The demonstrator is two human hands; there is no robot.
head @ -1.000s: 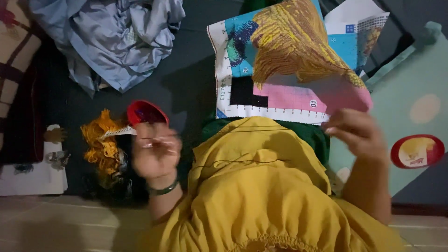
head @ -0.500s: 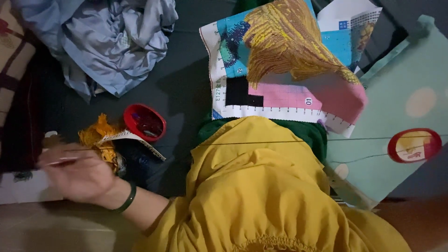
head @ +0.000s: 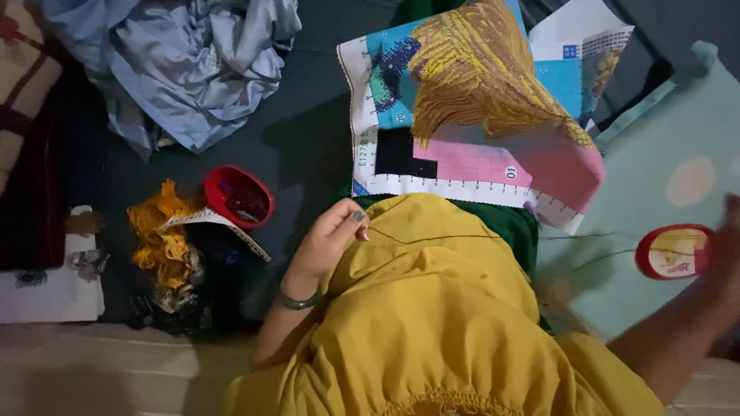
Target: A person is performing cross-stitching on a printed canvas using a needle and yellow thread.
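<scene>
the left hand point(head: 327, 245) is pinching a thin dark thread point(head: 432, 238) between thumb and fingertips, fingers curled narrow, just in front of the near edge of the cross-stitch canvas point(head: 462, 123). the thread is running taut from that pinch, under the canvas's near edge, off toward the right hand point(head: 728, 231), which is lying well to the right of the canvas, blurred at the frame edge beside a round red-rimmed tin point(head: 675, 252); whether it is gripping anything, i cannot tell.

the thread is looking very light, limp and easy to tangle or snap, so a fingertip pinch close to the working end seems the right hold. the canvas is looking like soft gridded fabric, light and floppy, best taken at its unstitched white border.

half a second ago the left hand was reaching far left of the canvas, at the orange floss bundle point(head: 158, 231) by the red bowl point(head: 237, 196); now it is sitting at the yellow garment point(head: 432, 323) below the canvas. the right arm, out of view then, is now showing right of the canvas. the canvas, bowl and floss are lying where they were.
</scene>
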